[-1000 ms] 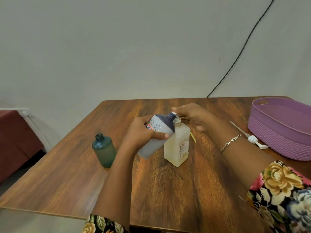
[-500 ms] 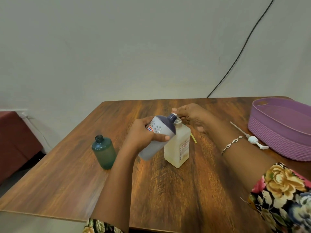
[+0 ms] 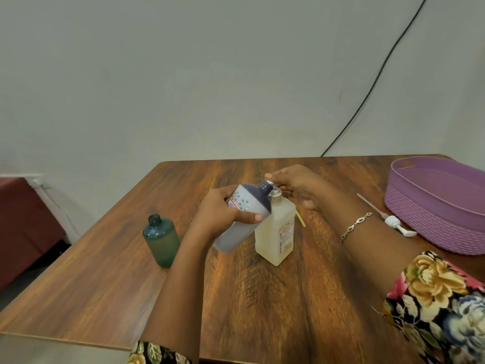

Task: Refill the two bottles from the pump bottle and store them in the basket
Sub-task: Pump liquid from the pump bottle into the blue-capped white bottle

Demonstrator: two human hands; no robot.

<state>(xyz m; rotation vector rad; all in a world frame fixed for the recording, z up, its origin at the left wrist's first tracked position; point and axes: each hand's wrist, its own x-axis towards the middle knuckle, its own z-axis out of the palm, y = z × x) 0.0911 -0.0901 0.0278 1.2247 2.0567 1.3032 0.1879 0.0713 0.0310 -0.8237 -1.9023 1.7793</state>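
left hand (image 3: 219, 215) tilts white bottle (image 3: 242, 216); right hand (image 3: 296, 186) presses pump bottle (image 3: 277, 229)

A brown wood-grain desk (image 3: 262, 311) fills the view from 3 to 9 o'clock, set against a plain pale wall (image 3: 183, 74). 1 black cable (image 3: 367, 93) slants down the wall from 1 o'clock to the desk's far edge. A thin yellow strip (image 3: 301, 222) lies near the desk's middle, and dark red furniture (image 3: 21, 227) stands at 9 o'clock.
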